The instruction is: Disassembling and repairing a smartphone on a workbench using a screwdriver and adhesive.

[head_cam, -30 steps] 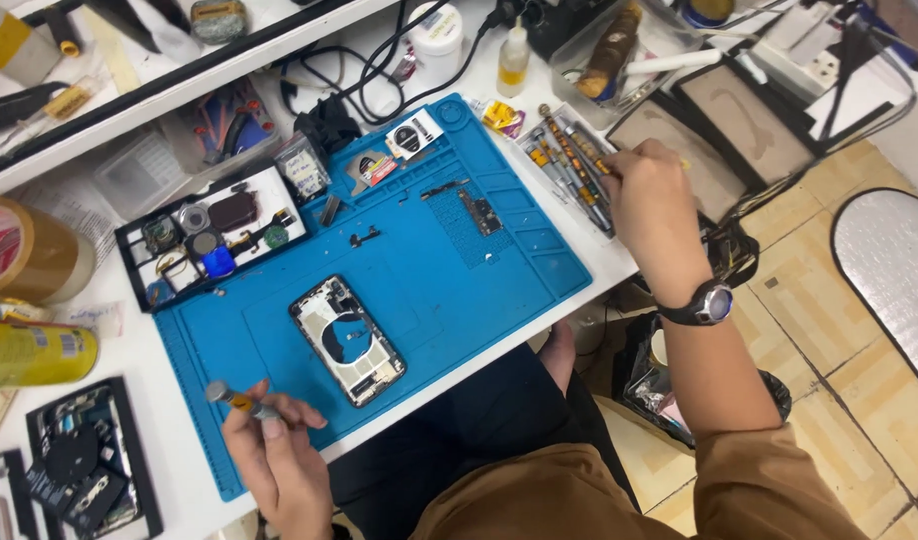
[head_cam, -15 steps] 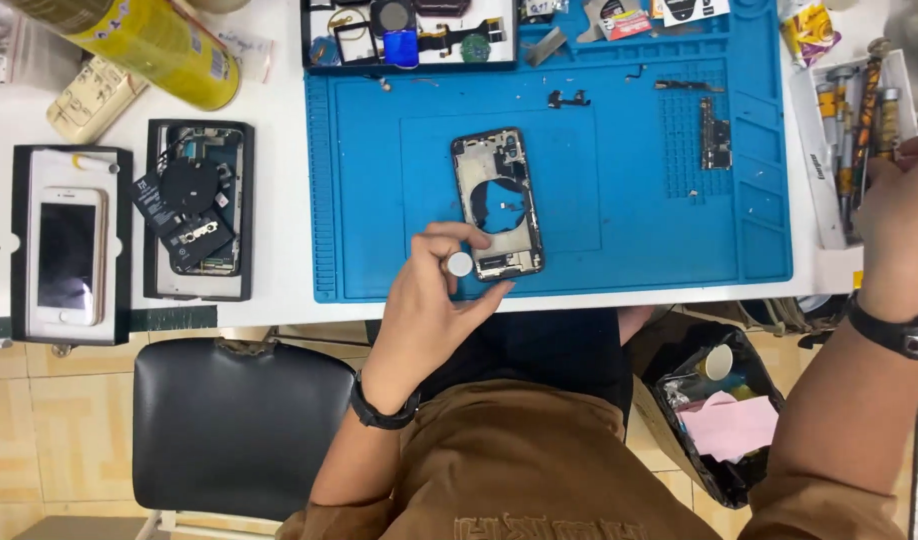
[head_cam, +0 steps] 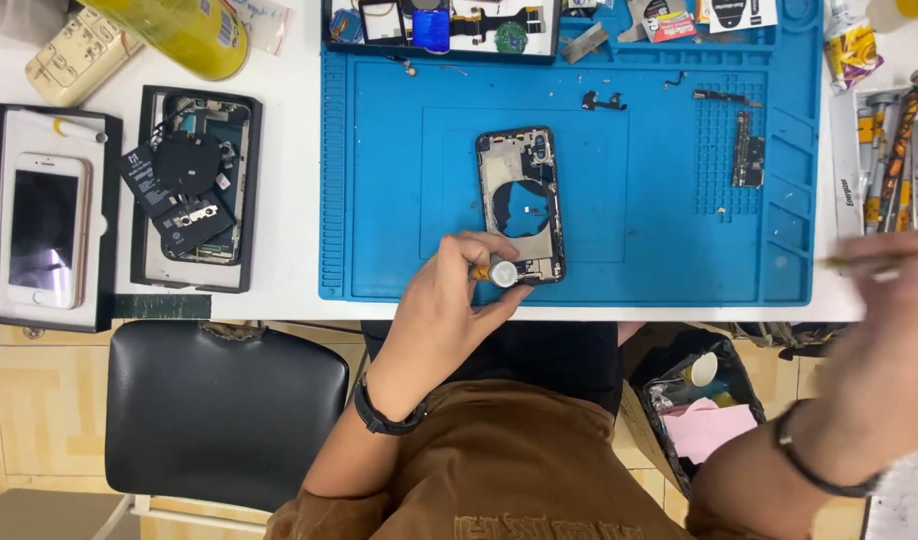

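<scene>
At the centre of the frame we see an opened phone housing [head_cam: 521,203] lying flat on the blue repair mat [head_cam: 399,180], long side running up and down the picture. It is a dark frame with its screen off: pale metal plates show inside, a round cut-out lets the blue mat show through the middle, and small parts crowd its lower end.

At that lower end our left hand [head_cam: 449,305] comes up from below, its fingers [head_cam: 476,250] pinched around a small screwdriver [head_cam: 497,272] with an orange shaft and a round silver cap facing the camera; the tool sits just over the housing's bottom edge.

At the right edge of the frame our right hand [head_cam: 884,330] is blurred; a thin tool [head_cam: 859,262] shows at its fingertips, but we cannot tell how the fingers close on it.

Further out, a dark parts tray [head_cam: 441,28] sits at the mat's top edge and a logic board [head_cam: 748,150] lies on its right side. Left of the mat, on the white bench [head_cam: 289,200], are a tray with another dismantled phone [head_cam: 194,190] and a boxed white phone [head_cam: 45,228].
</scene>
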